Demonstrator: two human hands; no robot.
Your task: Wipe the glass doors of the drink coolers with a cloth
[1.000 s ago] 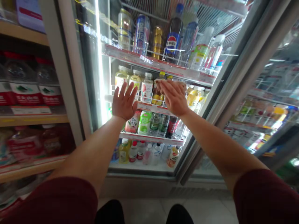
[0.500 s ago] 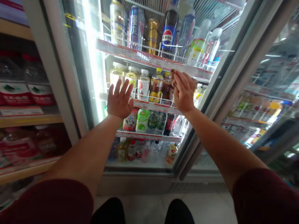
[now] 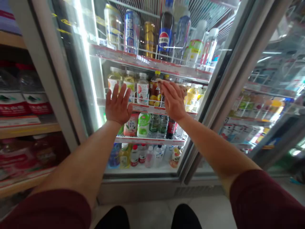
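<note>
My left hand (image 3: 118, 106) lies flat on the glass door (image 3: 78, 79) of a drinks cooler, fingers spread and holding nothing. To its right, my right hand (image 3: 173, 101) presses a brownish cloth (image 3: 183, 91) against the same glass, level with the second shelf. Most of the cloth is hidden under the palm; only its edge shows past the fingers. Behind the glass stand juice bottles (image 3: 142, 88) on that shelf, with cans and a cola bottle (image 3: 165, 33) on the shelf above.
The cooler's metal door frame (image 3: 228, 79) runs diagonally on the right, with another glass door (image 3: 269, 95) beyond it. Wooden shelves (image 3: 28, 128) with large water bottles stand to the left. My dark shoes (image 3: 114, 219) rest on the tiled floor below.
My right hand slid the cloth to the right across the glass, then back to the left. My left hand stayed flat on the glass. The view shifted a little.
</note>
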